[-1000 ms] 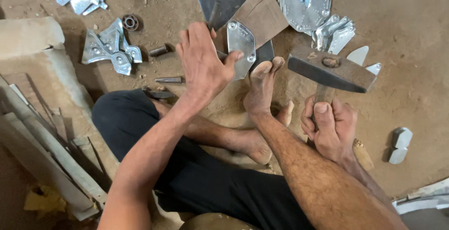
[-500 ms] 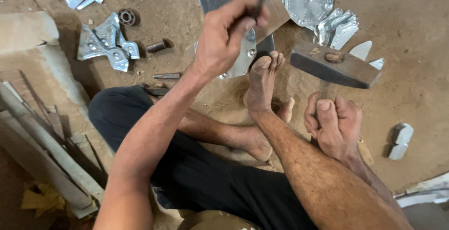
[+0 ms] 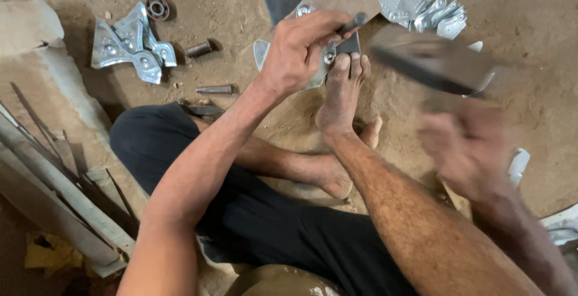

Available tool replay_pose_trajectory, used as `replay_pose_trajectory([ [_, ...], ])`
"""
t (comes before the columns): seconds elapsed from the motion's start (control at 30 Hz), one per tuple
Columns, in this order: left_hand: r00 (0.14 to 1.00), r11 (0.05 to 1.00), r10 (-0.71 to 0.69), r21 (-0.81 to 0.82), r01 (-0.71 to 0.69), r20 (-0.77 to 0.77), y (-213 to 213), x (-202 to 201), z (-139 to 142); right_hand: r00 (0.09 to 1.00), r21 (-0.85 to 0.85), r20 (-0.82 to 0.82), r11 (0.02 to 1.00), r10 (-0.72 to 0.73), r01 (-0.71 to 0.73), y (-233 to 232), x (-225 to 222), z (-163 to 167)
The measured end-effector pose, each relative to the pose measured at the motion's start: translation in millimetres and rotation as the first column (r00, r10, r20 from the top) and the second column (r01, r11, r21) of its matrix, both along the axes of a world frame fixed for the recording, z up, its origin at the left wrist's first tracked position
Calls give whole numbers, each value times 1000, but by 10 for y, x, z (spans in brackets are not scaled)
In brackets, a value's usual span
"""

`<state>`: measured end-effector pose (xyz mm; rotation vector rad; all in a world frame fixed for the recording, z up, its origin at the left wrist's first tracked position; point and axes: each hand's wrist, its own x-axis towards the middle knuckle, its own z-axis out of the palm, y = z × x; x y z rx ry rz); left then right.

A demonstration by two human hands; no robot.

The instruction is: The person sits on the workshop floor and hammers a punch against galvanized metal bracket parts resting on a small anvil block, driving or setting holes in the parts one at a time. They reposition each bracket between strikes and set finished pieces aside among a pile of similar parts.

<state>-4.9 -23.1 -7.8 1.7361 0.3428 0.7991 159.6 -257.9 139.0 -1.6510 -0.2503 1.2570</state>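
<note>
Your left hand [image 3: 298, 52] pinches the punch [image 3: 351, 25] onto the plate [image 3: 319, 70], pinned by your foot [image 3: 342, 94]; right hand [image 3: 466, 154], blurred, grips the hammer [image 3: 430, 61].

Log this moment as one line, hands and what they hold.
left hand: grips punch on metal piece | right hand: hammer, blurred | foot: on piece

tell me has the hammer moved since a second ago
Yes. The hammer in the right hand has swung up and left, nearer the punch in the left hand, judged against the foot.
</note>
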Motion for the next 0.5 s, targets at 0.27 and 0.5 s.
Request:
replay_pose_trajectory([
  [0.27,1000,1000,-12,14,12,7,-2,15,6,891,124,-429,968,-147,219,307,261,-20],
  [0.5,1000,999,-31,25,31,-5,16,-4,16,438,-243,758,832,484,-498,219,259,-73],
])
